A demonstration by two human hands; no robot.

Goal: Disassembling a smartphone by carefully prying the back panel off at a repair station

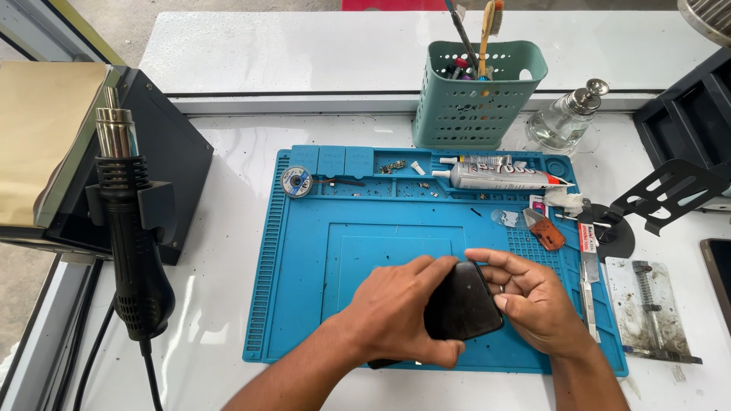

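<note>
Both hands, left (400, 312) and right (537, 304), gripped black phone (461, 308) over blue mat (304, 259); white glue tube (499, 176) lay at mat's top.

Hot-air gun (129, 228) in holder left; teal basket (478, 95) behind blue mat (304, 251); glue tube (502, 177); glass bottle (562, 120).

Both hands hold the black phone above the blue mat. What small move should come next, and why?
Probably lay the black phone flat on the blue mat. The left hand and the right hand both grip it in the air, so neither is free for the tweezers lying at the mat's right edge.
</note>
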